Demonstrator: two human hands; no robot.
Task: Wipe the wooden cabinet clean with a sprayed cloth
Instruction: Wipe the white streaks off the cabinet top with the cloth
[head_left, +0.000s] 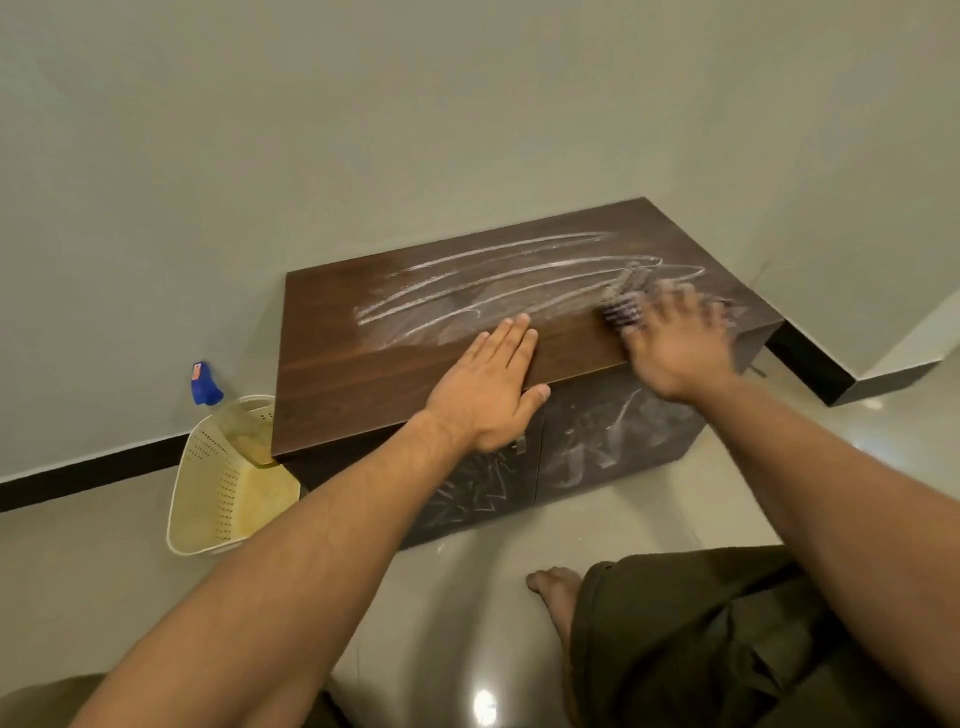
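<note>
A: Any text we can read?
B: None. The spray bottle (207, 385) carries a small red label, too blurred for us to make out. The cabinet (363, 364) shows only chalk scribbles.

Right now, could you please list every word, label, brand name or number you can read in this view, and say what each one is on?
No text can be read anywhere in this view.
Small red-orange label on the blue trigger head of the spray bottle, which stands in the cream perforated plastic basket: too small and blurred to read.
White streaks on the dark wooden cabinet: smears, not writing.
</note>
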